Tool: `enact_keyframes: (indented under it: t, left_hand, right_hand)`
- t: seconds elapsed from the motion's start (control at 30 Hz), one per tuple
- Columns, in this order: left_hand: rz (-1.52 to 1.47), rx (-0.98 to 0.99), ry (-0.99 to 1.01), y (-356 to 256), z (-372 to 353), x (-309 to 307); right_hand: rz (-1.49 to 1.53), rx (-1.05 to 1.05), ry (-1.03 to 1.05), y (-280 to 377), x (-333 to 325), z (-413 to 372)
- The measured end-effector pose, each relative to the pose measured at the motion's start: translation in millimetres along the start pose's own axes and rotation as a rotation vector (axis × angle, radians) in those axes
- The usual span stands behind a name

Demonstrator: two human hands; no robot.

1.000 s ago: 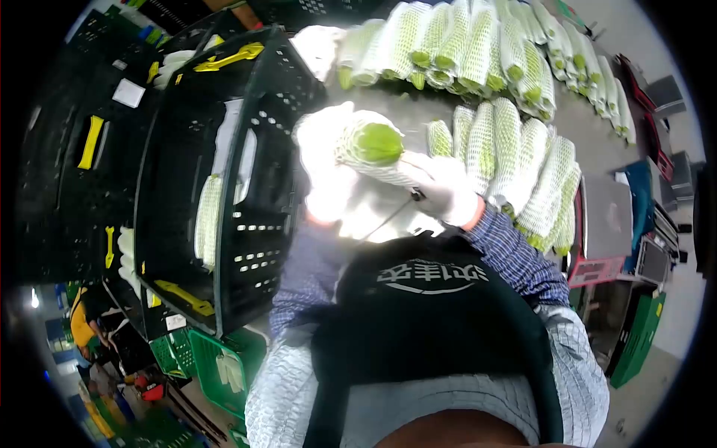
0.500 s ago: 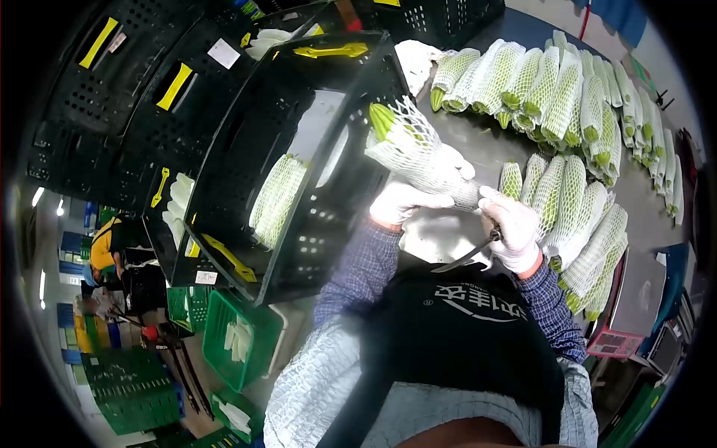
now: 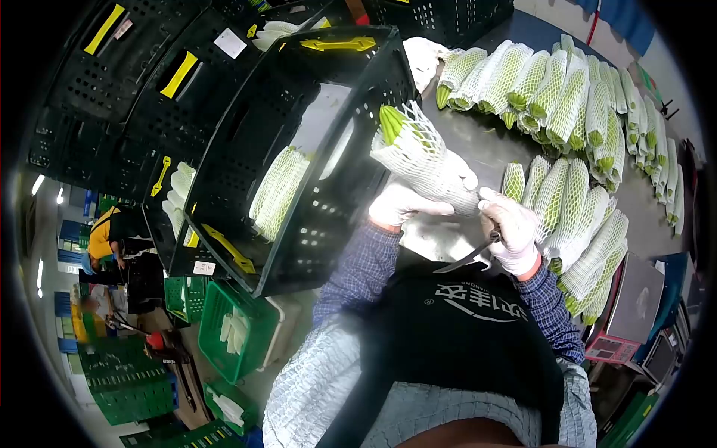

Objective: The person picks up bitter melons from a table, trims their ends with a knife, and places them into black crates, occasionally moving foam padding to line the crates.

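Observation:
My left hand [image 3: 407, 205], in a white glove, is wrapped round a ridged green gourd [image 3: 390, 124] in a white foam net sleeve [image 3: 429, 160]. The gourd's green tip sticks out of the upper end. At the sleeve's lower end is my gloved right hand [image 3: 514, 233], its fingers closed near the net. A thin, dark, curved tool that looks like a small knife [image 3: 467, 256] juts from below this hand; its grip is hidden. To the right lie several sleeved gourds [image 3: 571, 209] on the metal table [image 3: 489, 145].
A black crate [image 3: 351, 179] holding sleeved gourds [image 3: 280, 190] stands at my left, tilted in view. More sleeved gourds [image 3: 538, 86] line the table's back. A green basket [image 3: 239, 336] sits low on the left. A person in yellow [image 3: 104, 239] is farther off.
The view has shifted slightly, so the crates appear a little further right and lower. Both hands keep the same hold on the sleeved gourd.

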State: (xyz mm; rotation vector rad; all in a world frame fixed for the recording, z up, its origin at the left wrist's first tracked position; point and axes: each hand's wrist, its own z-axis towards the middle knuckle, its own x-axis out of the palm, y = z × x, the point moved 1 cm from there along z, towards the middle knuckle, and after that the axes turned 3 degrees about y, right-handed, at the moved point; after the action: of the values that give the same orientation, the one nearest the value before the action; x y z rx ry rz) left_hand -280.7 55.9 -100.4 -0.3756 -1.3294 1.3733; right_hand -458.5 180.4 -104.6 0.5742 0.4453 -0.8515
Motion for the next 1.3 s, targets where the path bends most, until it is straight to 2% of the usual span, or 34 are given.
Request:
enact_keyframes:
  t: [0.13, 0.27, 0.3, 0.4, 0.47, 0.53, 0.57, 0.63, 0.67, 0.7, 0.77, 0.8, 0.9, 1.07, 1.17, 1.2, 1.3]
  left_hand:
    - [-0.006, -0.029, -0.007, -3, -2, 1]
    - [0.078, -0.087, -0.078, -9, -7, 9]
    - [0.121, -0.103, -0.087, -9, -9, 8]
    - [0.196, -0.16, -0.101, -10, -9, 13]
    - [0.24, -0.222, -0.122, -14, -10, 22]
    - [0.373, -0.268, -0.078, -10, -9, 18]
    - [0.332, -0.292, -0.056, -10, -7, 20]
    - [0.352, -0.281, -0.037, 3, -10, 13]
    - [0.389, -0.302, -0.028, 3, -10, 15]
    - [0.43, -0.32, -0.02, 0, -9, 17]
    - [0.418, -0.326, -0.016, 0, -9, 19]
    - [0.364, -0.314, -0.02, -1, -8, 22]
    - [0.479, -0.301, 0.009, -11, -3, 38]
    - [0.51, -0.336, -0.095, -15, 0, 49]
    - [0.725, -0.35, -0.112, -1, -1, 33]
    - [0.812, -0.161, -0.036, -6, -3, 40]
    - [1.029, -0.054, 0.061, -21, 7, 53]
  right_hand:
    - [0.024, -0.011, 0.0, 1, 1, 0]
    - [0.128, 0.089, -0.043, 7, -3, 5]
    - [0.277, 0.188, -0.073, 6, -5, 5]
    - [0.293, 0.544, 0.033, 6, -23, 11]
    - [0.453, 0.529, -0.092, -5, -23, 15]
    - [0.646, 0.754, -0.114, 10, -36, 32]
    - [0.842, 0.803, -0.148, 14, -42, 41]
    - [0.812, 0.829, -0.099, 18, -53, 55]
    - [0.941, 0.793, -0.092, 17, -55, 59]
    - [0.853, 0.789, -0.08, 18, -56, 66]
    - [0.907, 0.704, -0.068, 16, -53, 74]
    - [0.77, 0.689, 0.004, 17, -55, 77]
    - [0.852, 0.672, 0.095, 15, -52, 80]
    - [0.759, 0.657, 0.092, 3, -41, 67]
    - [0.795, 0.727, 0.077, 3, -43, 65]
    - [0.808, 0.754, 0.071, 3, -45, 66]
    - [0.971, 0.878, 0.036, -2, -46, 65]
